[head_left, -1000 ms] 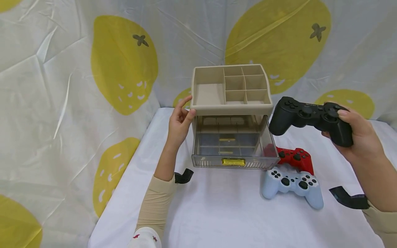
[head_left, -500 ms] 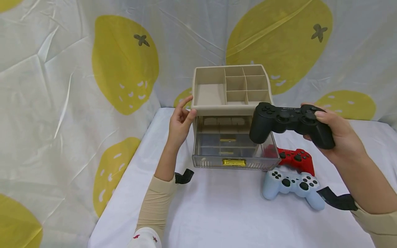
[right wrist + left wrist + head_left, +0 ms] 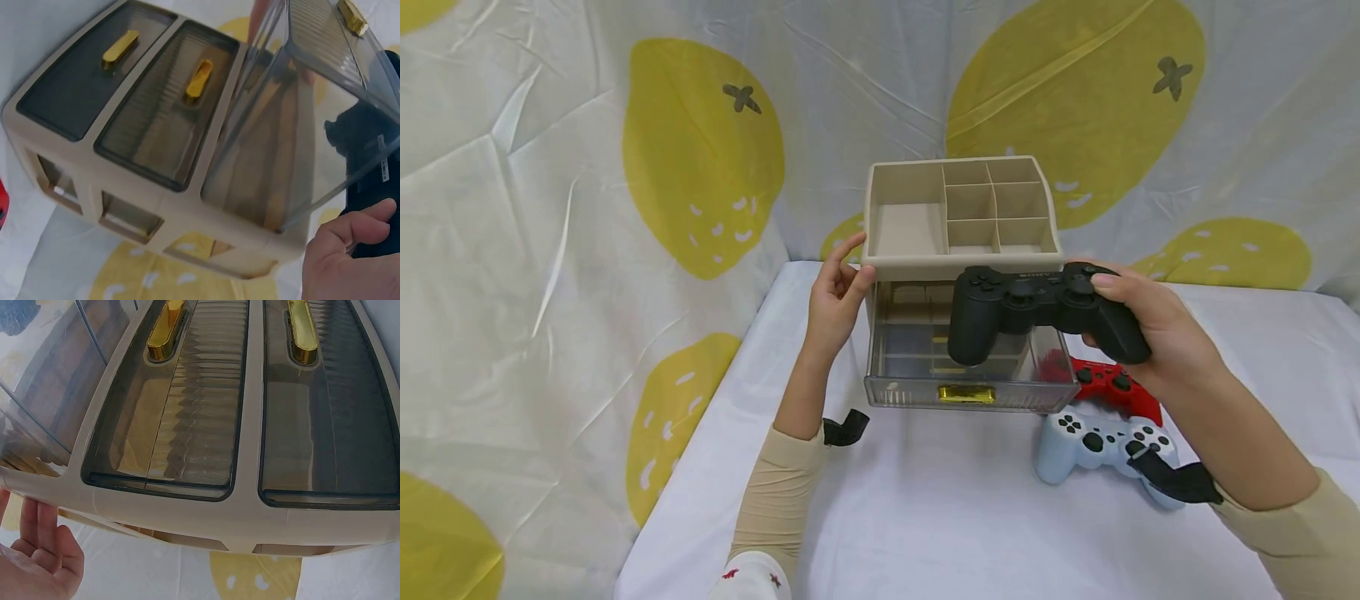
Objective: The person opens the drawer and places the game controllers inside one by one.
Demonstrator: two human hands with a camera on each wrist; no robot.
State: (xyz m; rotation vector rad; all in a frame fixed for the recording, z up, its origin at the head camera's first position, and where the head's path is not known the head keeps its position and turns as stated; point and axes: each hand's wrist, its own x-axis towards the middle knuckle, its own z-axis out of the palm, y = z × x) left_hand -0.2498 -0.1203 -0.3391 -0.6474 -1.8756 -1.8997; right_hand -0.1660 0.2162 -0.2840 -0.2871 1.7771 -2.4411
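Black controller (image 3: 1037, 308) aloft, one handle gripped by the right hand (image 3: 1157, 329), likely leaving its other end free; past those fingertips, the pulled-out drawer (image 3: 898, 392); left hand (image 3: 835, 304), fingers loose, touches the organizer (image 3: 910, 227), presumably steadying it; red controller (image 3: 1101, 379) below the right fingers.

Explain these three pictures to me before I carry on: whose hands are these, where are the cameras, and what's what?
There's no machine: a person works with two bare hands. The big picture comes from a camera on the head, looking forward and down. The others come from a camera on each wrist, so the organizer looks turned there.

The left hand touches the organizer's left side. Its clear top drawer is pulled out; the two below are shut. The right hand holds a black controller above that drawer. On the white cloth, beside the drawer, lie a red controller and, nearer the person, a blue one.
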